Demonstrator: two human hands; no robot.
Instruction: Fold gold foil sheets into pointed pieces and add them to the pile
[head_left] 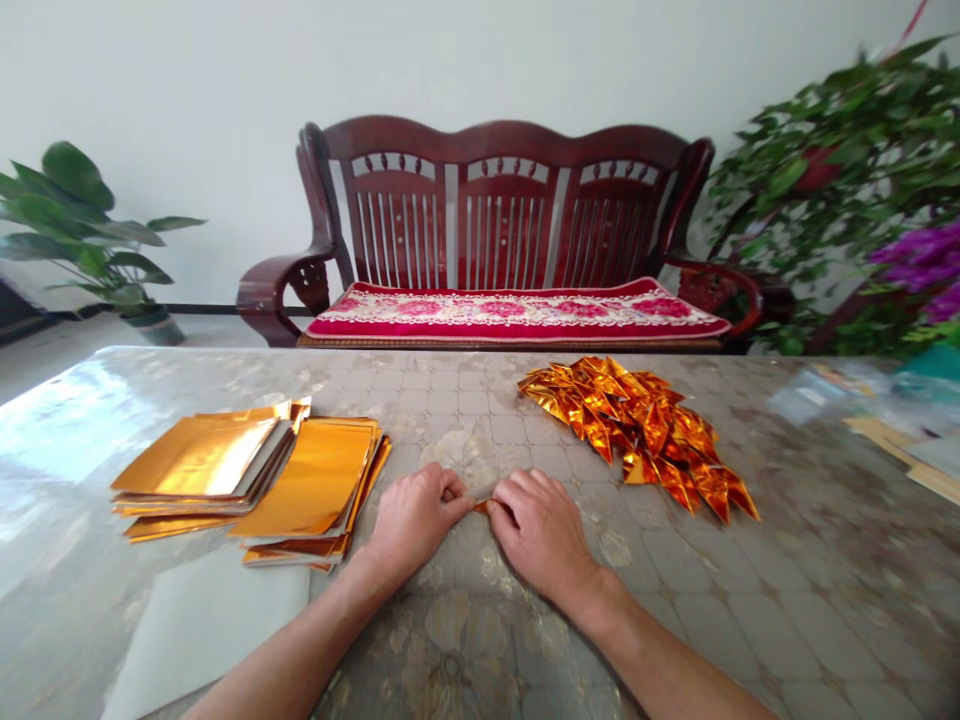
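Note:
My left hand (416, 517) and my right hand (536, 525) meet at the middle of the table, pinching a small folded piece of gold foil paper (482, 506) between their fingertips. Most of that piece is hidden by my fingers. To the left of my left hand lie loose stacks of square gold foil sheets (300, 480). Beyond my right hand, a heap of folded, pointed gold foil pieces (637, 435) spreads over the tabletop, apart from my fingers.
The table has a glossy patterned cover (675, 600). A white sheet (202, 630) lies at its near left. Packets and flat card (877, 420) sit at the right end. Behind the table stand a dark wooden bench (502, 215) with a red cushion, and potted plants.

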